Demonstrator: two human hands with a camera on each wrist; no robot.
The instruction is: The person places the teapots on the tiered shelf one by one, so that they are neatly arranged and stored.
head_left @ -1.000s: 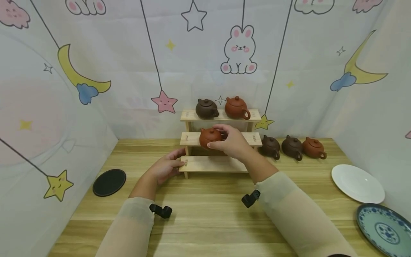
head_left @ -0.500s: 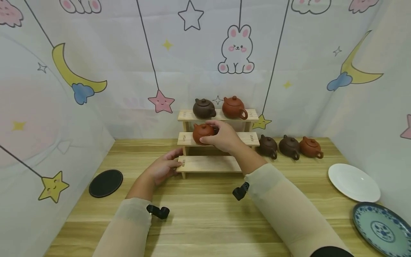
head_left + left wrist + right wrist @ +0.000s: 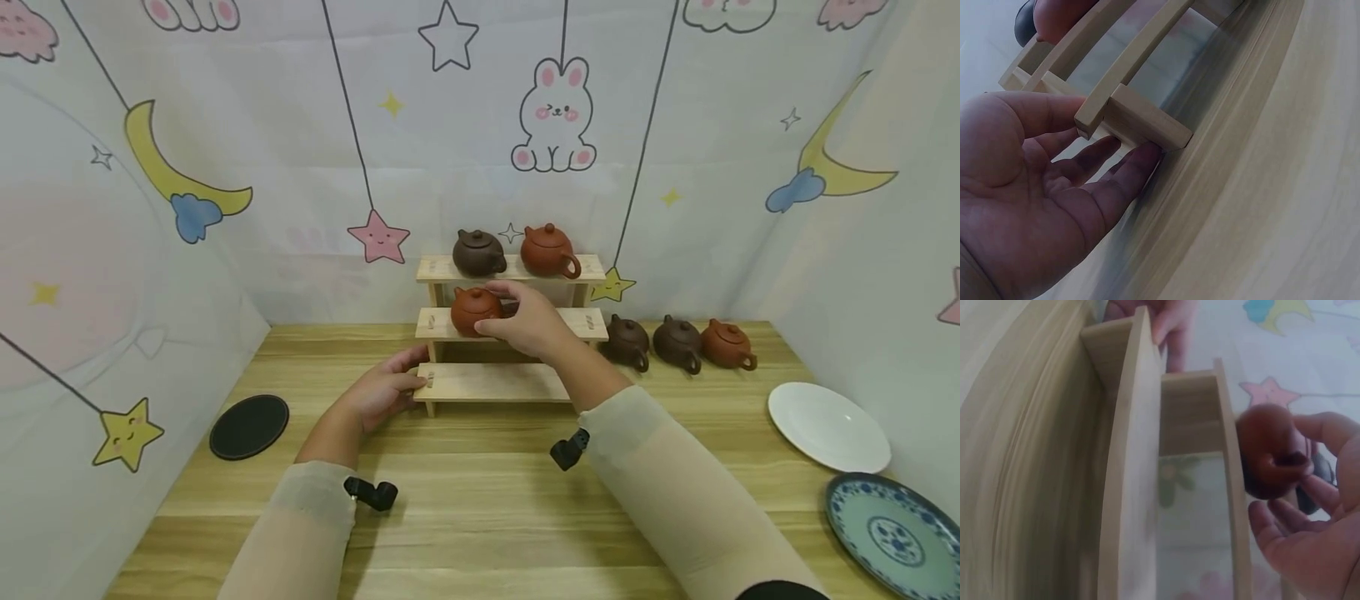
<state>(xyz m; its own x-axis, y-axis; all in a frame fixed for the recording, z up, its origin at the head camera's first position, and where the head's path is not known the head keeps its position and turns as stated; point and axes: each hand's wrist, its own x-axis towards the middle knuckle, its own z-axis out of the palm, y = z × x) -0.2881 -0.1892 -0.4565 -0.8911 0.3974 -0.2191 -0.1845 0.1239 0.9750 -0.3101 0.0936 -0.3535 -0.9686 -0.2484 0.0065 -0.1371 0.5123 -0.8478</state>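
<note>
My right hand [image 3: 525,321] holds a reddish-brown teapot [image 3: 472,314] at the left part of the middle shelf of a three-step wooden stand [image 3: 487,382]. Its thumb is at the teapot's front and the fingers reach round the handle side. In the right wrist view the teapot [image 3: 1266,450] sits right at the shelf board, its handle toward the palm. My left hand [image 3: 382,390] grips the left end of the bottom step. In the left wrist view the thumb is at the board's end and the fingertips [image 3: 1147,153] touch the leg.
A dark brown teapot [image 3: 478,253] and a reddish-brown teapot [image 3: 546,252] stand on the top shelf. Several more, including another reddish-brown teapot [image 3: 726,345], line the table to the stand's right. A black round mat [image 3: 249,427] lies left; a white plate [image 3: 828,427] and a patterned plate [image 3: 892,533] lie right.
The right hand has shifted the held teapot slightly left and back on the middle shelf, then stays nearly still. The left hand keeps its place on the stand. The head view has shifted slightly.
</note>
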